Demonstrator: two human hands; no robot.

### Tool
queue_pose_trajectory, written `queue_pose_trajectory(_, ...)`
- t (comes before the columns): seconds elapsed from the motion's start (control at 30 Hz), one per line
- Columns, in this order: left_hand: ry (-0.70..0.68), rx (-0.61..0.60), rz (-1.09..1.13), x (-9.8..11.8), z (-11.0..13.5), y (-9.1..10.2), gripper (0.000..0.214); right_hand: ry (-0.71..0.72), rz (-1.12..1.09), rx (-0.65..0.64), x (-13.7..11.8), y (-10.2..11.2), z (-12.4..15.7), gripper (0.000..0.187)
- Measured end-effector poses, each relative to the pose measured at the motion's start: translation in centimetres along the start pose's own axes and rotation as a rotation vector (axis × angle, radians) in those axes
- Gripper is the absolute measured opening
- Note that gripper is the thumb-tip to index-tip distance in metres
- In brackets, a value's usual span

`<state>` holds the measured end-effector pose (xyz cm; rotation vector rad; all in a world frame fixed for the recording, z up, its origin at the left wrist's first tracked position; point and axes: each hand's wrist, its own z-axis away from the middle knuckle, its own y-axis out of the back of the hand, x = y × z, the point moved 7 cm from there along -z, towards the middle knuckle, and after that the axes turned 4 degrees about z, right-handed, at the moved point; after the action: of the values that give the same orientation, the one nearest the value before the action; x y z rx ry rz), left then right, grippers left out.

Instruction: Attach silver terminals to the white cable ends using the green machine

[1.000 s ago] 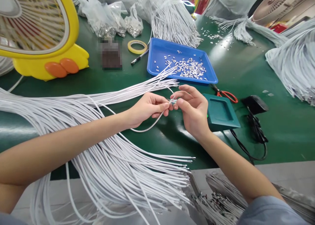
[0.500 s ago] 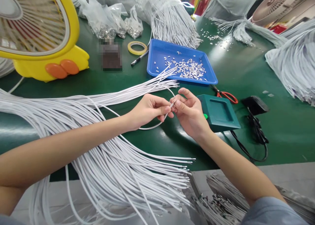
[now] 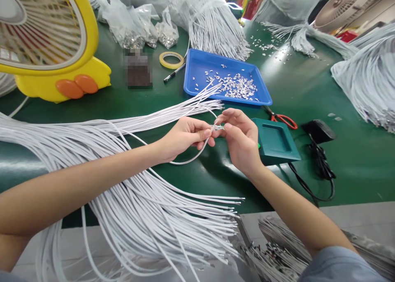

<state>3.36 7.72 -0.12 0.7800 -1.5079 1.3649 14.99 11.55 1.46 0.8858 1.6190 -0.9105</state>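
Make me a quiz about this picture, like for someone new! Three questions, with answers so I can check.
1. True or false: the tape lies outside the tray.
2. What does the left hand pinch? A. pen; B. cable; C. tape.
3. Which hand is nearer the green box?

Key: 1. true; 2. B; 3. the right hand.

We classify this place as a workshop or factory floor. We base this on the green worktop, the thick bundles of white cables, the blue tray of small metal parts and the plastic bags of metal pieces. On the same surface we find a red-handled tool and yellow tape.
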Motion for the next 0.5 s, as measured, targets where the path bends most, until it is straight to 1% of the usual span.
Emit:
queue_pose_trajectory(0.13, -0.007, -0.024, -0.034, 0.10, 0.04, -0.19, 0.027, 0.077, 0.046, -0.040, -0.34, -0.36, 0.17, 0.025)
queue_pose_trajectory(0.27, 0.003, -0.045, -0.048, 0.02, 0.07, -0.26, 0.028, 0.072, 0.093, -0.019, -0.40, -0.47, 0.17, 0.029)
queue_pose_trajectory(0.4, 0.009, -0.056, -0.059, -0.15, 0.06, -0.22, 0.024, 0.075, 0.095, -0.025, -0.53, -0.48, 0.12, 0.026)
queue_pose_trajectory(0.5, 0.023, -0.049, -0.039, -0.33, 0.03, -0.09, 0.021, 0.120, 0.100, -0.034, -0.63, -0.26, 0.11, 0.024)
